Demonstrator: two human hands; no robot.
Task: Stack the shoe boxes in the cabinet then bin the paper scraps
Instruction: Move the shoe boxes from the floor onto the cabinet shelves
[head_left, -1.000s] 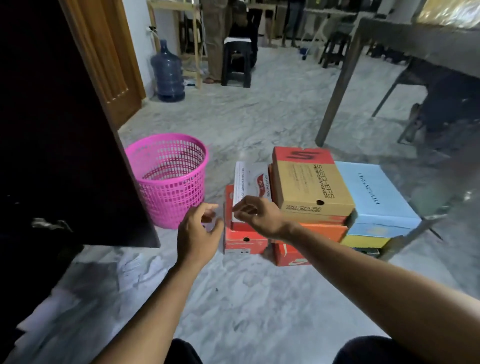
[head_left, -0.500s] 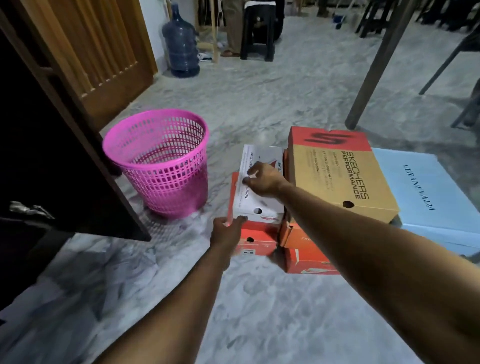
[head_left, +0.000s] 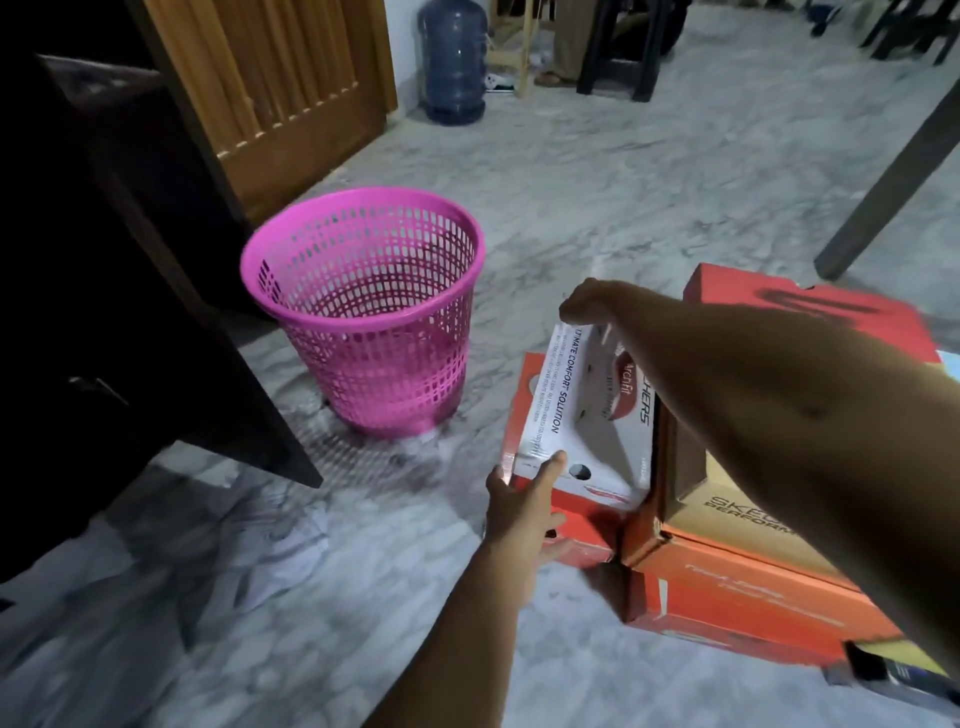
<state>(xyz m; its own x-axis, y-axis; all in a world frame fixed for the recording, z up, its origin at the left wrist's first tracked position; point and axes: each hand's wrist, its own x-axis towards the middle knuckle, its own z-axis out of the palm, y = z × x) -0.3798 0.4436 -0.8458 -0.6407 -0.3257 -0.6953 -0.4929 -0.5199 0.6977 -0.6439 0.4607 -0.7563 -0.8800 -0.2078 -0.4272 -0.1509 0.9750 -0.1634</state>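
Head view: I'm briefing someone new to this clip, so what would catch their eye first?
The bright pink basket standing on the marble floor beside the dark cabinet. Next, to its right, the white shoe box lying on an orange box, with the left hand at its near end and the right hand at its far end.

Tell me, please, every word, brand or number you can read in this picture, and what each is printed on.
"ULTIMATE COMFORT SOLUTION": long side of the white shoe box, first letters partly cut off.
"Archfit": red badge on that box's lid.
"...HERS": lid edge, the rest hidden by the right forearm.
"SKE..." over "PERFORM...": side of the tan shoe box, cut off.
Small print on the white box and the mark on the orange shoe box: too blurred.
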